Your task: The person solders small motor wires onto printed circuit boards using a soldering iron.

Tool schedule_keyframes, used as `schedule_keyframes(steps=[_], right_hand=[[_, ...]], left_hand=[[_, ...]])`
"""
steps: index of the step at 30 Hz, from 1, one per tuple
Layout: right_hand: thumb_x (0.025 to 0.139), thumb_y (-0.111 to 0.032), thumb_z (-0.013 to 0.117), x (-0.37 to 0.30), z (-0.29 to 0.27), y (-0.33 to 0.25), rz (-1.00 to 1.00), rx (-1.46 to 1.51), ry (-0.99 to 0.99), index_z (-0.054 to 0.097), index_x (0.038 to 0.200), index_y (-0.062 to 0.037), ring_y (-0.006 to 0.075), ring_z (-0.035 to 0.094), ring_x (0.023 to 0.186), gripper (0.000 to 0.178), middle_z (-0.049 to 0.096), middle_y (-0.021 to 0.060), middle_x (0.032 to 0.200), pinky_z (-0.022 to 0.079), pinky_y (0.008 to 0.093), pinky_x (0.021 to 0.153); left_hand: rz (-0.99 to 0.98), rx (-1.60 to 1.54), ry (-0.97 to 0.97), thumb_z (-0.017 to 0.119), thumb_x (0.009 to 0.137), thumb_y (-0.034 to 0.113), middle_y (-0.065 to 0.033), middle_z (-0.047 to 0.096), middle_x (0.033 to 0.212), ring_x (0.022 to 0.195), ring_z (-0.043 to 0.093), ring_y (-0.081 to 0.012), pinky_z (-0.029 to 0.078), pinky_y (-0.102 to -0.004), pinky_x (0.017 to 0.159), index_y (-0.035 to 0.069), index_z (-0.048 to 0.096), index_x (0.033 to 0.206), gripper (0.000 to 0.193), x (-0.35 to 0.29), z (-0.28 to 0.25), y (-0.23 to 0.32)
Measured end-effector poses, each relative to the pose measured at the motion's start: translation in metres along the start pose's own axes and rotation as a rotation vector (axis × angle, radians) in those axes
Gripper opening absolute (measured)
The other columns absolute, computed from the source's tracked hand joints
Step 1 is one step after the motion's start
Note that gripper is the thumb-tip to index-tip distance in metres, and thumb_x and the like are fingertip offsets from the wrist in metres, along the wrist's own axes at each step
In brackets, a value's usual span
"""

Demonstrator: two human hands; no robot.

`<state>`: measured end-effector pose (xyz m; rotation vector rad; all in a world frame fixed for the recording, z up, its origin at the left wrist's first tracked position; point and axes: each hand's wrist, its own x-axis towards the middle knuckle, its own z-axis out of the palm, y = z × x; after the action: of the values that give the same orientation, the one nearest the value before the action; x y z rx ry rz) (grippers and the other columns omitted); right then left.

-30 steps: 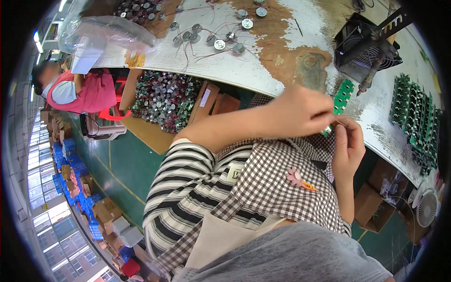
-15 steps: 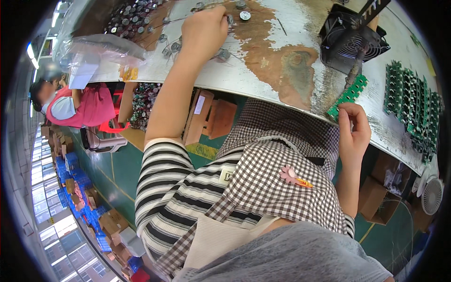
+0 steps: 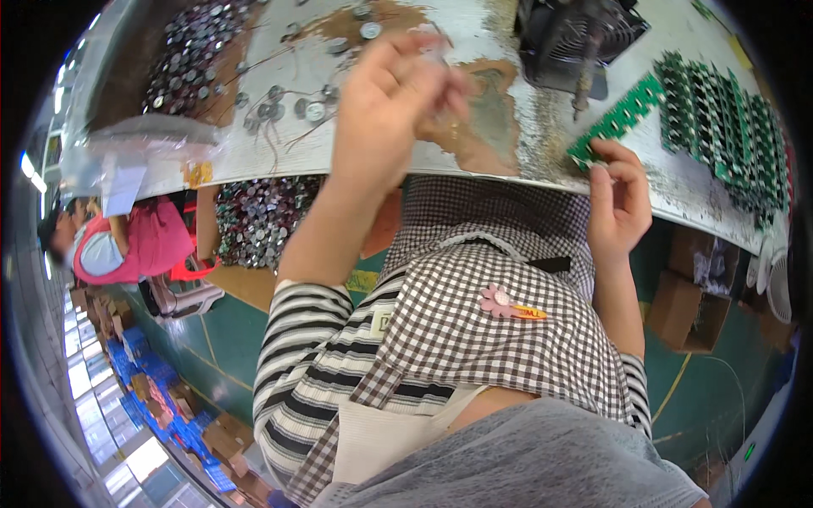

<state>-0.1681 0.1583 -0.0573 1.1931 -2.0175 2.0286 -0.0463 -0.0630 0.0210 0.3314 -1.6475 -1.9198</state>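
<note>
My left hand (image 3: 394,106) is raised over the worktable, its fingers pinched and blurred by motion. A small round part with thin wires (image 3: 432,44) shows as a pale smear at the fingertips. At the table's front edge my right hand (image 3: 620,193) grips the near end of a green circuit board strip (image 3: 622,118) between thumb and fingers. That strip slants away to the right. A soldering iron (image 3: 584,80) points down just left of it, with its tip apart from the board. More small round parts with wires (image 3: 313,110) lie loose left of my left hand.
A black fan (image 3: 542,46) stands behind the iron. Rows of green circuit boards (image 3: 720,127) lie at the right. A heap of round metal parts (image 3: 190,59) and a clear plastic bag (image 3: 161,135) are at the left. A co-worker in a pink apron (image 3: 144,241) sits farther left.
My left hand has lifted from among the loose parts and moved right and nearer, carrying a small part. My right hand still holds the board strip. The whole view has shifted somewhat.
</note>
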Motion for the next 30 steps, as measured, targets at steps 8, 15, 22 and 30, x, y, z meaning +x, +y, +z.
schedule_keyframes(steps=[8, 15, 22, 30], right_hand=[[0.085, 0.005, 0.055, 0.009, 0.010, 0.002, -0.151, -0.015, -0.041, 0.051, 0.090, 0.0025, 0.0251, 0.057, 0.095, 0.006, 0.061, 0.0203, 0.108, 0.045, 0.0327, 0.084], [0.085, 0.004, 0.059, 0.009, 0.011, 0.002, -0.156, -0.033, 0.008, 0.052, 0.091, 0.0018, 0.0232, 0.060, 0.088, 0.010, 0.063, 0.0189, 0.104, 0.048, 0.0298, 0.076], [0.083, 0.007, 0.060, 0.016, 0.012, -0.003, -0.124, 0.010, 0.042, 0.052, 0.090, 0.0019, 0.0222, 0.060, 0.087, 0.012, 0.063, 0.0188, 0.103, 0.048, 0.0289, 0.074], [0.078, 0.008, 0.064, 0.024, 0.013, 0.007, -0.298, -0.156, 0.086, 0.054, 0.087, 0.0024, 0.0252, 0.063, 0.087, 0.014, 0.065, 0.0177, 0.100, 0.050, 0.0301, 0.075]], left_hand=[[-0.509, -0.255, -0.124, 0.062, 0.089, 0.011, -0.0058, 0.061, 0.072, 0.057, 0.049, -0.0074, 0.036, -0.0184, 0.051, 0.001, 0.057, 0.097, 0.015, -0.027, 0.040, -0.045], [-0.445, -0.111, -0.126, 0.066, 0.087, 0.012, -0.0053, 0.061, 0.071, 0.051, 0.049, -0.0073, 0.036, -0.0185, 0.047, -0.001, 0.059, 0.093, 0.016, -0.018, 0.056, -0.055], [-0.354, -0.065, -0.080, 0.063, 0.086, 0.010, -0.0021, 0.057, 0.066, 0.047, 0.049, -0.0059, 0.038, -0.0195, 0.043, -0.002, 0.058, 0.086, 0.013, -0.011, 0.070, -0.055], [-0.274, 0.001, -0.048, 0.062, 0.086, 0.009, -0.0009, 0.056, 0.062, 0.046, 0.048, -0.0042, 0.036, -0.0197, 0.040, -0.002, 0.056, 0.084, 0.013, -0.008, 0.075, -0.055]])
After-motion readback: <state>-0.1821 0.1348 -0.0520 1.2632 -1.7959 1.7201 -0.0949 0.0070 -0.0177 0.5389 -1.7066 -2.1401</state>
